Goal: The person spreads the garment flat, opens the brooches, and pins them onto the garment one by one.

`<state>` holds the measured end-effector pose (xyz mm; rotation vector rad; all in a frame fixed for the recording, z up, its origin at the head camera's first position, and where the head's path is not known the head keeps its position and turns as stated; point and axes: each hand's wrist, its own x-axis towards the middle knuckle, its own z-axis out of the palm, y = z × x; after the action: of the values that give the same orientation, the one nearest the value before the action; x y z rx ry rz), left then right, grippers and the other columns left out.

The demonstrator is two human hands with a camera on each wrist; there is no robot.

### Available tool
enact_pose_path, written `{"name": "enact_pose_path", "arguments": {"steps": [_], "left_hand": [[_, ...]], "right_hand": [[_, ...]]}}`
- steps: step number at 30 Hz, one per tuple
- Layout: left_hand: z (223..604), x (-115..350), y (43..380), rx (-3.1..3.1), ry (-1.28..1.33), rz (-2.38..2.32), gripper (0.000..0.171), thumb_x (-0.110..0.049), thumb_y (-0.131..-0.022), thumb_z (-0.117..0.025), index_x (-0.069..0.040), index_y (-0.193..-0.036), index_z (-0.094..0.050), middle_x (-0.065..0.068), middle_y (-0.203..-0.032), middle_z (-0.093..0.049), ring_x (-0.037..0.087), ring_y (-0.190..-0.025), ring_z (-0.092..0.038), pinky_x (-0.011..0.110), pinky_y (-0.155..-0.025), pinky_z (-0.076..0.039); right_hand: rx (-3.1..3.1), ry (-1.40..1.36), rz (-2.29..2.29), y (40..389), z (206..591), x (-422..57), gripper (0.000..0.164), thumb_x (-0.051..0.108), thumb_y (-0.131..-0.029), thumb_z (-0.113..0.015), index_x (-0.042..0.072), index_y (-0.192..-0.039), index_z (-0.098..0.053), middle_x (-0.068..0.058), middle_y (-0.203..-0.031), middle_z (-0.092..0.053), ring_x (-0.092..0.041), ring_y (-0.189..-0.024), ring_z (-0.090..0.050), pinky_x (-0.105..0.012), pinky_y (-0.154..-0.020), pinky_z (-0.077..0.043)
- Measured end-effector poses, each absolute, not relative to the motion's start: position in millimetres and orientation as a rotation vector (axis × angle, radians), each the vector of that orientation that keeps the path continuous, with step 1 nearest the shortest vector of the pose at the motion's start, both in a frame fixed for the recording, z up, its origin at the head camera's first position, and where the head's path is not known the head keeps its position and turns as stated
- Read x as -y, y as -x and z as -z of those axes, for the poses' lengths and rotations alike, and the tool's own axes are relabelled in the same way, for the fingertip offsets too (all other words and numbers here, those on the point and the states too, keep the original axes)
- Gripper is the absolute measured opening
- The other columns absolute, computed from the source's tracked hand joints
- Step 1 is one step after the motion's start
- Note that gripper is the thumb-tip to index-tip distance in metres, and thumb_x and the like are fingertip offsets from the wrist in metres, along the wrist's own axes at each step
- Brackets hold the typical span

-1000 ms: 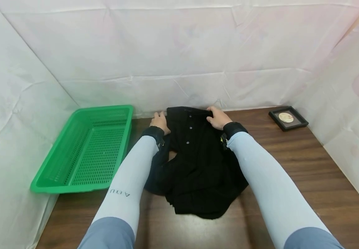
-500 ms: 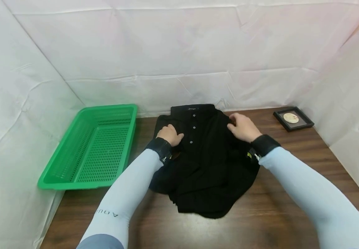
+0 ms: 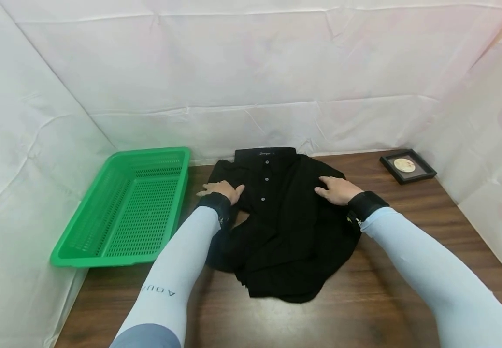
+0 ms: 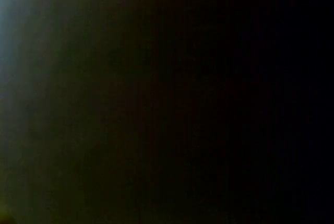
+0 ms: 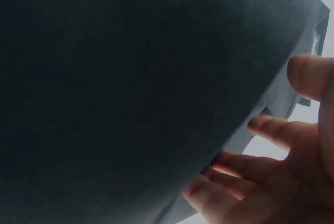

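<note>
A black buttoned shirt (image 3: 285, 227) lies on the wooden table, its collar (image 3: 265, 153) toward the back wall and its hem toward the front. My left hand (image 3: 223, 190) rests with spread fingers on the shirt's left part, near the sleeve. On the right side of the shirt, my right hand (image 3: 337, 190) touches the cloth with its fingers extended. The right wrist view has dark cloth (image 5: 130, 88) across most of it, with the right fingers (image 5: 250, 166) along the cloth's edge. The left wrist view is almost wholly dark.
A green plastic basket (image 3: 180, 193) with slotted walls stands on the left. At the back right lies a small black square frame (image 3: 420, 175) with a round cream disc (image 3: 404, 165) in it. White sheeting (image 3: 251, 63) hangs round the back and sides of the table.
Both hands have left the collar, which now lies spread flat. My right hand has moved right and toward me; the left hand has moved down onto the shirt's left side.
</note>
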<state>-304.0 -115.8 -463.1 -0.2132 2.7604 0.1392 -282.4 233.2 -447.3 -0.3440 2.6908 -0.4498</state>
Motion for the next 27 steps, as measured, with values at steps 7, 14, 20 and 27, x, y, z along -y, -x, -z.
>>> {"name": "enact_pose_path", "arguments": {"steps": [7,14,20,27], "left_hand": [[471.9,125.7,321.5,-2.746,0.297,-0.090,0.097,-0.076,-0.089,-0.024,-0.003,-0.152,-0.022,0.039,-0.147,-0.023,0.059,-0.134,-0.020,0.074,-0.100,-0.019],[479.2,139.5,324.5,-2.735,0.389,-0.129,0.104,-0.081,-0.084,-0.021,-0.009,-0.153,0.010,0.041,-0.149,-0.006,0.056,-0.137,-0.011,0.071,-0.104,-0.015],[472.9,135.0,325.0,-2.908,0.327,-0.075,0.102,-0.064,-0.090,-0.046,0.003,-0.152,-0.001,0.039,-0.151,-0.007,0.054,-0.139,-0.009,0.066,-0.107,-0.018],[450.1,96.4,315.2,-3.012,-0.073,-0.282,0.050,-0.029,-0.098,-0.048,0.011,-0.128,-0.048,0.024,-0.124,-0.050,0.037,-0.118,-0.047,0.048,-0.099,-0.042]], "right_hand": [[-2.705,0.286,0.369,297.0,447.4,-236.7,0.063,0.041,-0.103,-0.036,0.000,-0.150,-0.027,-0.036,-0.148,-0.023,-0.052,-0.135,-0.023,-0.063,-0.107,-0.021],[-2.726,0.205,0.366,311.2,452.8,-249.8,0.067,0.048,-0.098,-0.046,0.008,-0.149,-0.030,-0.038,-0.148,-0.016,-0.058,-0.129,-0.026,-0.067,-0.101,-0.028],[-2.751,0.177,0.393,315.7,453.4,-250.4,0.071,0.046,-0.094,-0.056,0.009,-0.148,-0.030,-0.036,-0.148,-0.017,-0.056,-0.130,-0.026,-0.067,-0.099,-0.029],[-2.908,0.298,0.393,318.0,447.0,-234.2,0.065,0.025,-0.088,-0.067,-0.007,-0.138,-0.039,-0.033,-0.143,-0.030,-0.049,-0.131,-0.029,-0.060,-0.103,-0.030]]}}
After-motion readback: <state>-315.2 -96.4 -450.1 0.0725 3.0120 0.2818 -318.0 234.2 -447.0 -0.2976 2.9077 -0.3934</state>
